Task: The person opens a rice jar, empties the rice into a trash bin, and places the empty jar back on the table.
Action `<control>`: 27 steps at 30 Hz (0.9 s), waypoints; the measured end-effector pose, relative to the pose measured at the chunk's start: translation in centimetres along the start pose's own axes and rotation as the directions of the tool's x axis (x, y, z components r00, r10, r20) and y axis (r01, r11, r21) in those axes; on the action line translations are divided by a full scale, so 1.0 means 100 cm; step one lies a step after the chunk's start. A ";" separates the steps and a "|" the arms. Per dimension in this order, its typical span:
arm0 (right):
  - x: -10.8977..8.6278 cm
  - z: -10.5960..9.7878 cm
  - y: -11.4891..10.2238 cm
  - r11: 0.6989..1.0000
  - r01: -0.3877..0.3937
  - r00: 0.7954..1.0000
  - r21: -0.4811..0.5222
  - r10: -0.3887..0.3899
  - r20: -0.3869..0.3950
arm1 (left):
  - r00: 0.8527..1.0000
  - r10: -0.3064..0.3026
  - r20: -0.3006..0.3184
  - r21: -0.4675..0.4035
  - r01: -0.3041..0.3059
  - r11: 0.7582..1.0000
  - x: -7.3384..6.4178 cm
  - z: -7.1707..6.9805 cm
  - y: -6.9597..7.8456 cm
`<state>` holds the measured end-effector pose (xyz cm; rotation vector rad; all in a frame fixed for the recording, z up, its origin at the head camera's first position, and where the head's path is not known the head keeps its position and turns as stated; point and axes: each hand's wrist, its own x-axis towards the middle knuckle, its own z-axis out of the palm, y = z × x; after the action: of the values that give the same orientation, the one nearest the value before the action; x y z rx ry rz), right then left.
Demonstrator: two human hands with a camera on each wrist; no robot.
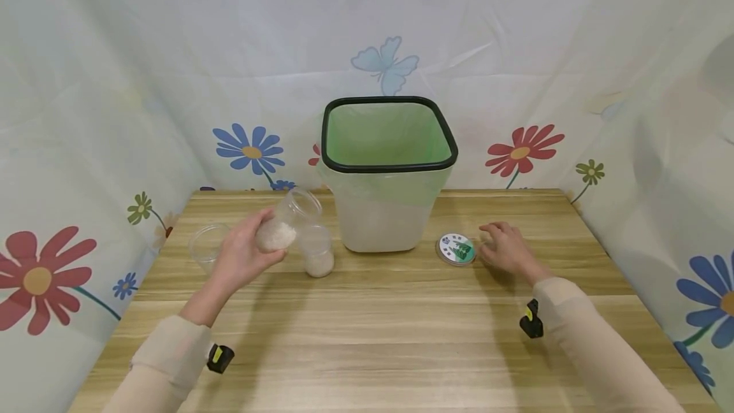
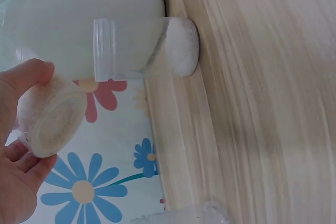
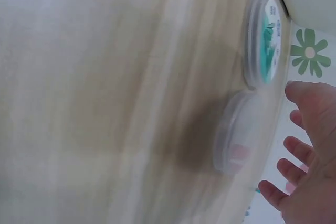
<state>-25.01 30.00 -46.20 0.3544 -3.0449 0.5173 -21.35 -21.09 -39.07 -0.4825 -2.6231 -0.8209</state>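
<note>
My left hand [image 1: 239, 250] grips a clear plastic jar [image 1: 299, 204] near its base, with white rice-like grains inside. The jar is tilted, its mouth up and to the right, over a standing clear jar [image 1: 317, 257]. White grains also fill the bottom of that standing jar, while the left wrist view shows the held jar's base [image 2: 58, 121] between thumb and fingers. My right hand [image 1: 507, 248] hovers over a clear lid [image 3: 239, 132], fingers relaxed and spread, holding nothing. Beside it lies a lid with a green-and-white label [image 1: 456, 249].
A green-and-white bin [image 1: 381, 222] with a black rim stands at the back middle of the wooden table [image 1: 367, 336]. Another clear jar [image 1: 208, 246] stands at the left, partly behind my left hand. Flower-printed cloth [image 1: 252, 81] encloses the back and sides.
</note>
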 end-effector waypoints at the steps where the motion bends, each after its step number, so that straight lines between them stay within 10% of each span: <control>1: 0.001 -0.002 -0.001 1.000 0.000 1.000 -0.005 0.000 -0.001 | 1.000 0.006 -0.005 0.004 -0.006 1.000 0.001 -0.001 0.000; 27: 0.046 -0.069 -0.039 0.986 0.148 0.976 -0.082 -0.159 -0.149 | 0.997 0.068 -0.036 0.094 -0.065 0.993 0.032 -0.035 0.009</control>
<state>-28.60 27.67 -38.07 0.5160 -2.8480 0.4062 -23.02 -21.82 -34.56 -0.5202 -2.5810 -0.6772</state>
